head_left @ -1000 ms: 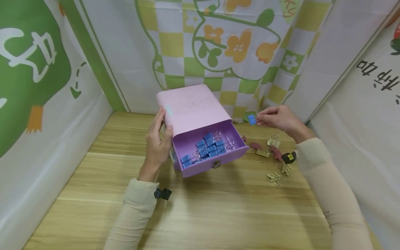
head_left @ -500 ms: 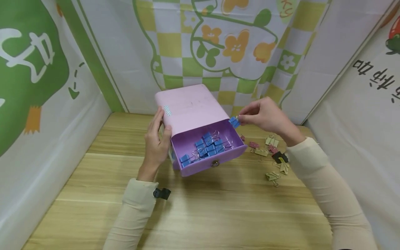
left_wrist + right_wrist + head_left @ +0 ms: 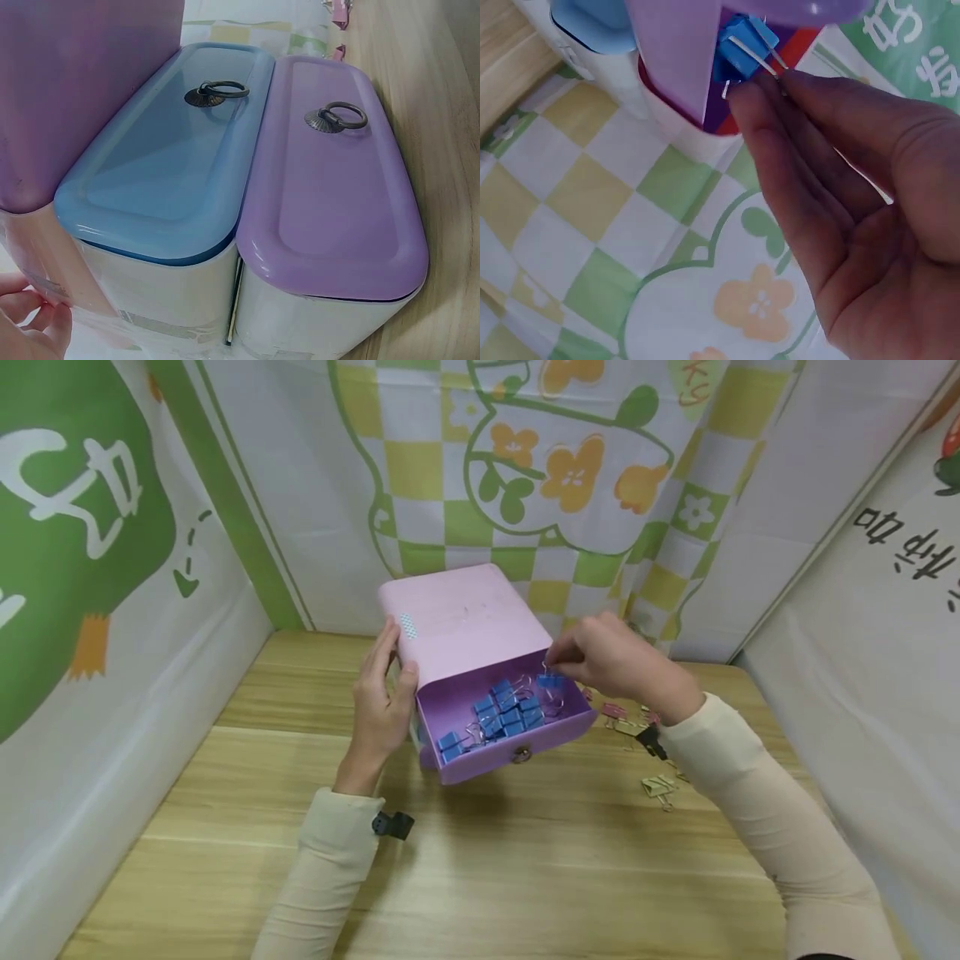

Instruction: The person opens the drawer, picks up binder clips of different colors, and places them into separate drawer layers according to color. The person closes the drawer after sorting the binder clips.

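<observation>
My right hand (image 3: 618, 662) pinches a blue binder clip (image 3: 550, 680) by its wire handle, over the right side of the pulled-out purple drawer (image 3: 480, 768). In the right wrist view, that blue clip (image 3: 744, 46) juts beyond the fingertips, close to the drawer wall. Several blue binder clips (image 3: 491, 714) lie inside the drawer. My left hand (image 3: 381, 706) rests against the left side of the pink-topped drawer box (image 3: 465, 618), fingers along its wall and thumb near the front edge. The left wrist view shows its fingertips touching the box's side.
Beneath the open drawer, a blue drawer front (image 3: 165, 157) and another purple drawer front (image 3: 330, 195) with ring pulls appear shut. Gold binder clips (image 3: 658, 787) and red ones (image 3: 613, 712) lie on the wooden table (image 3: 480, 877) to the right. Printed curtains surround the table.
My right hand has moved left from above the table, carrying the blue binder clip over and into the drawer's right side. The left hand and the box stay where they were.
</observation>
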Motion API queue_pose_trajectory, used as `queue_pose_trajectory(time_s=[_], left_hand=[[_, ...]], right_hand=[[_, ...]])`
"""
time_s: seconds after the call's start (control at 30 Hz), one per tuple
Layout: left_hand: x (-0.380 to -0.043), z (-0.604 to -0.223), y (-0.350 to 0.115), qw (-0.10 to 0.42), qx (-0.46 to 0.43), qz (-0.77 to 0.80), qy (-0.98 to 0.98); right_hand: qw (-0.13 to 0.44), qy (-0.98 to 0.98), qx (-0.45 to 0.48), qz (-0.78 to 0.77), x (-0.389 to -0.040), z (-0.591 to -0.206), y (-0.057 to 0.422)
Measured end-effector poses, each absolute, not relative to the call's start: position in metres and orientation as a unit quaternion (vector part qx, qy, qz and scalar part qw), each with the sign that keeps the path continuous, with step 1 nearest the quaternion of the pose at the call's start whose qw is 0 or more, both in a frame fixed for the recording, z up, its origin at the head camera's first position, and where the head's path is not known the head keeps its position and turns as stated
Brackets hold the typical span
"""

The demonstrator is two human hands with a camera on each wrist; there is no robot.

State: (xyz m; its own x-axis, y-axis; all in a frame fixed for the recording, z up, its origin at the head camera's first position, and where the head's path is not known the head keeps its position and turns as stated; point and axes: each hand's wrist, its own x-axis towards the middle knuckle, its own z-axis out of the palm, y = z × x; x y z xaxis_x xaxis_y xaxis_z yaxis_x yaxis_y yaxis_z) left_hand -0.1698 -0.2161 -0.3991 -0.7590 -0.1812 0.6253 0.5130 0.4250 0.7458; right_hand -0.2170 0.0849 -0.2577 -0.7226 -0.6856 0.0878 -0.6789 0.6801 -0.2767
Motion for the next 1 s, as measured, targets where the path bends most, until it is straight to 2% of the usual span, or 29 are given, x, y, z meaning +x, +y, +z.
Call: queue_pose_trajectory(time_s=[0.4,0.57,0.7,0.8,0.87,1.0], left_hand=[[-0.170,-0.402,-0.213,0.332,-0.107,-0.530,-0.773],[-0.170,-0.403,-0.212,0.334,-0.108,-0.532,-0.770],[-0.170,-0.404,-0.212,0.333,-0.108,-0.531,-0.772],[-0.171,-0.404,-0.212,0.332,-0.108,-0.529,-0.773],[-0.171,-0.403,-0.213,0.333,-0.109,-0.530,-0.773],[-0.172,-0.402,-0.214,0.332,-0.109,-0.529,-0.773]], right_hand=[[0.061,0.905,-0.402,-0.123,-0.224,-0.268,0.076],[0.056,0.905,-0.402,-0.129,-0.221,-0.267,0.076],[0.024,0.910,-0.390,-0.140,-0.214,-0.259,0.081],[-0.013,0.908,-0.384,-0.165,-0.203,-0.252,0.087],[-0.018,0.906,-0.369,-0.206,-0.194,-0.249,0.091],[0.034,0.889,-0.314,-0.333,-0.173,-0.247,0.101]])
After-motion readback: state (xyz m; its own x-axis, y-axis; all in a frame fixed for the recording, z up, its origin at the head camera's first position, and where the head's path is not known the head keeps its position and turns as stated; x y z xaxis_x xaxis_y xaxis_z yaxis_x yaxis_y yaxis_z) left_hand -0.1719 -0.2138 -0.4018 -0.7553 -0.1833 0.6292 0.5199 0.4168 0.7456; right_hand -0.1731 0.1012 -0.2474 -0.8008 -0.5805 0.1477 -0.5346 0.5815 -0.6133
